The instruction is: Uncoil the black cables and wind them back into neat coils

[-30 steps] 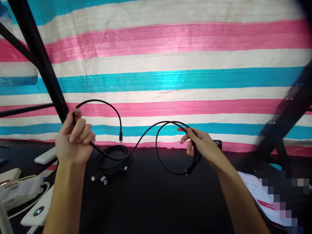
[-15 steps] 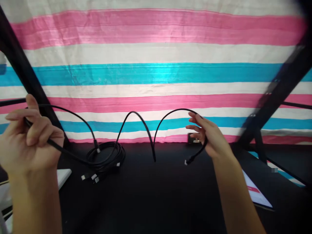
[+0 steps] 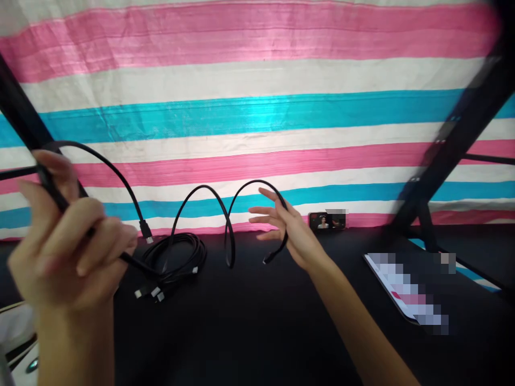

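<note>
I have my left hand gripping the cable | right hand: fingers spread, cable across it | loops run sideways between them above desk, one plug just below right

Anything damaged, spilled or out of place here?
Nothing stands out: no visible spill or damage. The black cable bends loosely between the left hand and right hand; blur hides fine detail at the left hand.

Smooth cable, metal plug tip; glossy sheeting
</note>
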A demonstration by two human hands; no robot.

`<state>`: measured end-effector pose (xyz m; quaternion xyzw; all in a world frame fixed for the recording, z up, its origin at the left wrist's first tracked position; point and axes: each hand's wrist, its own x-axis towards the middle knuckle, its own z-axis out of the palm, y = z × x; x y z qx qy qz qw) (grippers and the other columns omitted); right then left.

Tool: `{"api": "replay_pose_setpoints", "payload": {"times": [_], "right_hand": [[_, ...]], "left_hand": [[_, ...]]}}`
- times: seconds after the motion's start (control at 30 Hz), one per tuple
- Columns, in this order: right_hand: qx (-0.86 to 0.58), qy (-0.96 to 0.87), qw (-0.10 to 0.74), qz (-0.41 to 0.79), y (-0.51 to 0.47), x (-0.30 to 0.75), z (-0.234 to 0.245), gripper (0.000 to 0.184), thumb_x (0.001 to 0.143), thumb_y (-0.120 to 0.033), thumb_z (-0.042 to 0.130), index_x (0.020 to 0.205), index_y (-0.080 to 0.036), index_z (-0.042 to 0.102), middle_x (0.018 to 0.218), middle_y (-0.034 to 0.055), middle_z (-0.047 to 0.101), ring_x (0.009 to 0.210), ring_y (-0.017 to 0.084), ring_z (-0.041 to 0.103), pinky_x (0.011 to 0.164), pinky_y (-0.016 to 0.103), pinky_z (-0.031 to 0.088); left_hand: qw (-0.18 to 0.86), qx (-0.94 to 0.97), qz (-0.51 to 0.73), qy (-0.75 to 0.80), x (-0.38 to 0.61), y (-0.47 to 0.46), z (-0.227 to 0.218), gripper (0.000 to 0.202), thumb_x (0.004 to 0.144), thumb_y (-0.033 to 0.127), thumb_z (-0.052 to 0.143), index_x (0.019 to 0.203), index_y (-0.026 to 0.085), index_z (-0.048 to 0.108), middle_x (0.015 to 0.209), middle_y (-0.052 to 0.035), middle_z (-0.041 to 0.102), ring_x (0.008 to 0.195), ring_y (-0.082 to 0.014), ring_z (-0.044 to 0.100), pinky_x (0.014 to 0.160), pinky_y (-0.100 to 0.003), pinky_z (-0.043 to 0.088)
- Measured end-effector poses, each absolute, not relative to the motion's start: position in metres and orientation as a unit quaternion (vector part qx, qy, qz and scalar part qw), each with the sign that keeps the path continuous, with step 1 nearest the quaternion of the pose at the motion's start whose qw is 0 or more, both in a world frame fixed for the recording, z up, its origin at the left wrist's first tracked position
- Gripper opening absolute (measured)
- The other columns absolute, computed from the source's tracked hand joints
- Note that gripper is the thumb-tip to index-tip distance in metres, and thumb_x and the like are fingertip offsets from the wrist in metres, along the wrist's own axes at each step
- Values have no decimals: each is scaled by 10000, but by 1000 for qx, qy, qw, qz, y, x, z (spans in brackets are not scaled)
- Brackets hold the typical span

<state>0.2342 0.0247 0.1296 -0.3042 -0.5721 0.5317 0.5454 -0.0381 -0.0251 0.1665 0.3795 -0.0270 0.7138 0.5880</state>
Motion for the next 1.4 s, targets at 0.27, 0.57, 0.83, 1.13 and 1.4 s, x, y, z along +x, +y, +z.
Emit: {"api": "replay_pose_setpoints", "payload": {"times": [0.27, 0.57, 0.83, 1.13, 1.4], "right_hand": [[-237, -578, 438, 646, 21, 202, 104, 471, 993, -503, 401, 1390, -249, 393, 1114, 105, 619, 1045, 228, 580, 964, 428, 398], [-143, -561, 355, 734, 12, 198, 112, 444, 954, -499, 498, 1249, -167, 482, 737, 36, 593, 584, 140, 569, 552, 215, 417], [-262, -596, 428, 626, 14, 218, 130, 431, 902, -537, 548, 1087, -152, 602, 615, -70, 307, 421, 41, 141, 394, 182, 82], [-317, -738, 466, 370, -15, 216, 137, 360, 710, -170, 745, 1047, -208, 624, 969, 13, 599, 882, 181, 558, 744, 254, 443], [-329, -790, 436, 280, 4, 227, 137, 299, 958, -235, 478, 711, -165, 629, 590, -27, 560, 563, 116, 512, 533, 225, 338]], "left_hand": [[568, 560, 599, 79, 39, -40, 162, 151, 926, 306, 427, 950, 301, 577, 398, 101, 180, 302, -43, 107, 332, -161, 164], [549, 616, 559, 84, 52, -27, 148, 154, 941, 338, 368, 941, 276, 510, 410, 108, 351, 284, -30, 183, 329, -110, 236], [463, 634, 579, 220, 48, -22, 151, 268, 927, 419, 371, 895, 228, 555, 525, 33, 623, 464, -121, 596, 491, -208, 466], [235, 715, 514, 411, 52, -12, 143, 375, 876, 405, 477, 708, 164, 710, 698, -34, 713, 611, -130, 628, 544, -201, 477], [45, 669, 633, 386, 47, -23, 143, 185, 825, 259, 586, 682, 201, 688, 606, 26, 667, 545, -98, 599, 568, -214, 486]]}}
